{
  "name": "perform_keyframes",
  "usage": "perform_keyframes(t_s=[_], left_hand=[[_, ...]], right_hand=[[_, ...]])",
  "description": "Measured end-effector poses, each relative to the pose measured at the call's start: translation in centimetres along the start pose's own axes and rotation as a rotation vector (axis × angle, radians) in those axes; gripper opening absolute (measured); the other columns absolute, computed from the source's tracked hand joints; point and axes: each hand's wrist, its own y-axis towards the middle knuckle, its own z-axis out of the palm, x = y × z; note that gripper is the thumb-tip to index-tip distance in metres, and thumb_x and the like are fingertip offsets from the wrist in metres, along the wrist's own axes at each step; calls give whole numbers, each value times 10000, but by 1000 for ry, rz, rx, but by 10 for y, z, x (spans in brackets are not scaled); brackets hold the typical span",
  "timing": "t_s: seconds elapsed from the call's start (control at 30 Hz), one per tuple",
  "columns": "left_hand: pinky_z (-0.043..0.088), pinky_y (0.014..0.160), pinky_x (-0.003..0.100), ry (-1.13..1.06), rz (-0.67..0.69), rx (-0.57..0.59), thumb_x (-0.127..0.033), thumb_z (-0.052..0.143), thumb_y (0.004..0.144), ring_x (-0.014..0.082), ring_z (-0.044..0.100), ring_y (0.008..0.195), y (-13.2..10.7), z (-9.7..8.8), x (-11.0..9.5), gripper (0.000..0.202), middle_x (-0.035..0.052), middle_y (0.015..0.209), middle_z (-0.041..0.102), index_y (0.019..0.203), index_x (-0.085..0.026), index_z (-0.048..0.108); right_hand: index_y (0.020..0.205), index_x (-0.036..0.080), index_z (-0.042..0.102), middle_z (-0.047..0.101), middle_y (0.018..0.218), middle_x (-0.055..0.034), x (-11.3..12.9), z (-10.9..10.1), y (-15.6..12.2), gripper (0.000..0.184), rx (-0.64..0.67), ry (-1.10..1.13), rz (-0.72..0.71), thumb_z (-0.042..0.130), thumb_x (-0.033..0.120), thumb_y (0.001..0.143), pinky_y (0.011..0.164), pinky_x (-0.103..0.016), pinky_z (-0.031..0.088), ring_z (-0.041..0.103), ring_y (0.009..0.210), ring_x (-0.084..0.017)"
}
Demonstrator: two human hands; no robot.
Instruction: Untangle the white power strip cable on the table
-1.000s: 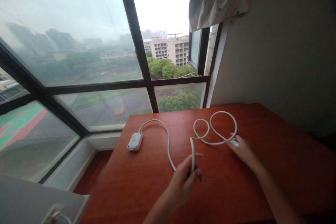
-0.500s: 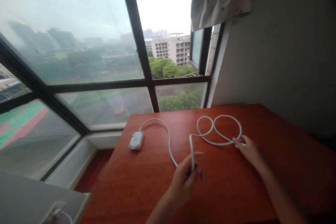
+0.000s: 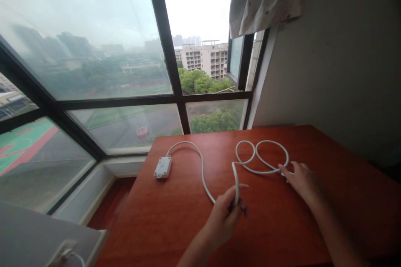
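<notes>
A white cable (image 3: 203,171) runs in curves across the red-brown table. Its left end joins a small white box (image 3: 162,167), a rectangle with dark spots at its corners, lying flat. My left hand (image 3: 226,207) is closed around the middle of the cable and lifts that stretch off the tabletop. Two loops of the cable (image 3: 272,141) lie further right. At the right end, my right hand (image 3: 302,180) has its thumb and fingers on a white end piece (image 3: 284,174). Most of that piece is covered by the fingers, so its exact shape is hidden.
The wooden table (image 3: 175,217) reaches to the windows (image 3: 125,104) at the back and a grey wall (image 3: 332,71) on the right. A patterned curtain (image 3: 266,0) hangs above. At lower left, a cord is plugged into a wall socket (image 3: 66,252).
My left hand has shifted slightly right with the cable, and the raised stretch moved along with it. My right hand has moved slightly right, with its fingers still at the white end piece.
</notes>
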Motion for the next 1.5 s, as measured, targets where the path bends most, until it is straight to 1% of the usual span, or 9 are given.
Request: perform_keyframes(t_s=[0.1, 0.17, 0.27, 0.53, 0.67, 0.83, 1.07, 1.3, 1.5], left_hand=[[382, 597, 202, 76, 14, 22, -250, 409, 929, 102, 497, 602, 0, 3, -1, 360, 9, 708, 598, 1274, -160, 457], [396, 614, 196, 147, 17, 62, -214, 396, 923, 101, 514, 613, -1, 5, -3, 366, 10, 731, 618, 1282, -172, 451], [418, 682, 197, 319, 28, 146, -159, 390, 897, 114, 576, 696, -3, 8, -4, 354, 15, 803, 650, 1234, -199, 492], [389, 614, 221, 831, -21, 260, -166, 430, 866, 171, 617, 740, -2, 5, 1, 264, 16, 850, 660, 1084, -257, 548], [396, 651, 226, 826, 9, 261, -173, 450, 866, 167, 614, 788, 0, -1, -4, 269, 7, 915, 660, 1092, -275, 556], [400, 712, 248, 829, 29, 263, -234, 531, 852, 169, 583, 803, -1, -9, -6, 152, 8, 874, 650, 986, -240, 603], [416, 758, 250, 725, -6, 167, -308, 517, 886, 160, 556, 868, -4, -19, 0, 169, 30, 929, 630, 986, -223, 623], [444, 715, 257, 716, -13, -129, -223, 438, 902, 151, 563, 779, 0, -24, 11, 184, 39, 843, 607, 878, -201, 619], [408, 965, 419, 897, 22, -410, -180, 554, 814, 244, 498, 1118, 11, -35, 9, 383, 83, 1219, 511, 1189, -248, 518]], right_hand=[[974, 160, 645, 649, 975, -165, 25, -18, -6, 456, -176, 58, 2, 441, 542, 832, 757, -378, 429, 595, 915, -299], [897, 188, 650, 681, 881, -114, 53, -28, -12, 460, 15, 323, -6, 407, 575, 843, 698, -336, 445, 622, 806, -249], [827, 153, 645, 681, 698, -89, 101, -31, -21, 597, 594, 784, -49, 347, 669, 837, 584, -286, 451, 619, 623, -186], [810, 130, 653, 571, 611, 13, 162, -55, -33, 382, 773, 1151, -163, 680, 497, 706, 497, -206, 318, 462, 536, -84], [999, 133, 654, 463, 544, 57, 162, -85, -44, 379, 696, 1339, -152, 670, 412, 744, 456, -218, 242, 345, 474, -69], [948, 148, 670, 404, 521, 62, 153, -94, -47, 240, 418, 1525, -178, 622, 329, 798, 481, -224, 250, 318, 498, -76], [875, 175, 672, 425, 549, 41, 116, -63, -40, 165, 337, 1701, -49, 611, 304, 791, 506, -235, 322, 370, 534, -97], [826, 187, 671, 522, 621, 16, 74, -30, -37, 166, 281, 1657, 117, 679, 312, 718, 531, -238, 406, 466, 582, -112], [909, 182, 685, 673, 790, -35, 49, -10, -36, 273, 250, 1367, 222, 680, 353, 696, 696, -281, 490, 615, 760, -185]])
